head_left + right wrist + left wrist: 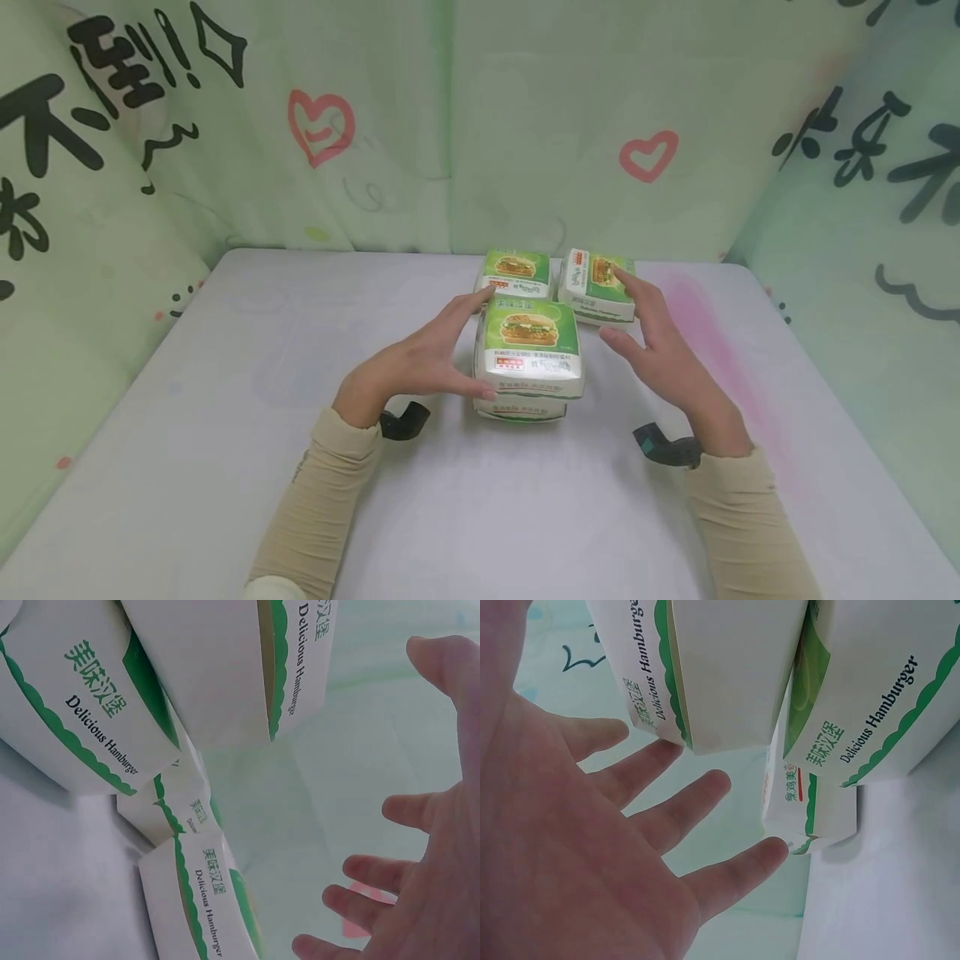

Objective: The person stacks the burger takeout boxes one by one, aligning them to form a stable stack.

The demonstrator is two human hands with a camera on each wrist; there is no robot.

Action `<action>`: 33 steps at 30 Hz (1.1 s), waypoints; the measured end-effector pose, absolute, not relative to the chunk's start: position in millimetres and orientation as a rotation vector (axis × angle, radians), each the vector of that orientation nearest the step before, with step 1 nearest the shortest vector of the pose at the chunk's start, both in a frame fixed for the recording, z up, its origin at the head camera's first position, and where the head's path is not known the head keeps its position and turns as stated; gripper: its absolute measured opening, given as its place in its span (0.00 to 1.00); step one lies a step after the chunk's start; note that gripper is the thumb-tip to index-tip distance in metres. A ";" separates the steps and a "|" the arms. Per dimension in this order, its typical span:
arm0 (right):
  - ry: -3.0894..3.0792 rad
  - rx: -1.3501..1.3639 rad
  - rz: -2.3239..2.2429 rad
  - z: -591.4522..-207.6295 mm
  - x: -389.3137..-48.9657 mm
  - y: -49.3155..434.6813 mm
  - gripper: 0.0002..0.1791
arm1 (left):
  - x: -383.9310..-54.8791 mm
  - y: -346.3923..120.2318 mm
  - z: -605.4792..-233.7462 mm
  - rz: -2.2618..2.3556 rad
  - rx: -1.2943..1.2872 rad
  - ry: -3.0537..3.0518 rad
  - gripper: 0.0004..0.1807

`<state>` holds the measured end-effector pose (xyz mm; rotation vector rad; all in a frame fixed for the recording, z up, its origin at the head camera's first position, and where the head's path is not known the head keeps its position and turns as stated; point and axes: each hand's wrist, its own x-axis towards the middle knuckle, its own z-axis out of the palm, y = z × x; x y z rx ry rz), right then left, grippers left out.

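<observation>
Two white-and-green hamburger boxes are stacked near the middle of the table: the upper box (531,337) sits on the lower box (521,408). My left hand (408,362) is at the stack's left side, fingers spread; in the left wrist view its fingertips are by the upper box (727,682), and I cannot tell if they touch. To the right, my right hand (667,367) stands apart from the stack with extended fingers and holds nothing. Behind the stack lie a back-left box (516,268) and a back-right box (600,287), the latter turned and just beyond the right fingertips.
A white-covered table (225,467) spreads beneath everything, with a pink smear (712,358) at right. Pale green curtains (525,108) printed with hearts and black characters hang around the back and sides. The upper box overhangs the lower one slightly at the right.
</observation>
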<state>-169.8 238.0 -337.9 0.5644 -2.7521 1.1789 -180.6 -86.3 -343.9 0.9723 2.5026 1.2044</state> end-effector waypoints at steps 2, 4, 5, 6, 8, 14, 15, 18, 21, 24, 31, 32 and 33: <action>-2.750 0.553 1.175 -338.6 -171.5 238.6 0.42 | -180.6 -86.3 -343.6 1.208 0.977 2.500 0.67; -2.749 0.542 1.176 -339.7 -173.1 239.0 0.42 | -180.5 -86.3 -343.8 1.209 0.979 2.501 0.67; -2.747 0.535 1.175 -340.6 -174.2 239.2 0.42 | -180.5 -86.3 -344.3 1.207 0.979 2.502 0.67; -2.747 0.525 1.175 -341.3 -175.0 239.4 0.42 | -180.4 -86.3 -344.7 1.205 0.979 2.504 0.67; -2.755 0.496 1.162 -342.0 -176.4 239.8 0.42 | -180.7 -86.2 -345.6 1.204 0.978 2.506 0.67; -2.787 0.397 1.115 -341.9 -183.2 239.6 0.43 | -180.8 -85.8 -345.7 1.207 0.964 2.499 0.67; -2.792 0.377 1.109 -341.9 -185.1 239.4 0.43 | -180.7 -85.8 -345.6 1.209 0.962 2.498 0.67; -2.794 0.313 1.077 -343.1 -192.9 239.7 0.43 | -180.5 -85.6 -345.6 1.208 0.954 2.495 0.67; -2.792 0.244 1.042 -344.4 -203.3 240.3 0.44 | -180.6 -85.4 -346.0 1.204 0.941 2.493 0.67; -2.808 0.166 1.006 -345.5 -214.7 241.1 0.45 | -180.7 -85.2 -346.6 1.199 0.921 2.490 0.67; -2.877 0.042 0.888 -343.9 -232.1 242.8 0.48 | -181.4 -84.0 -347.6 1.197 0.926 2.489 0.67; -2.890 0.027 0.872 -342.9 -234.1 242.5 0.48 | -181.6 -84.2 -347.7 1.197 0.926 2.489 0.66; -2.900 0.014 0.862 -342.0 -236.1 242.3 0.49 | -181.7 -84.5 -347.5 1.198 0.925 2.489 0.66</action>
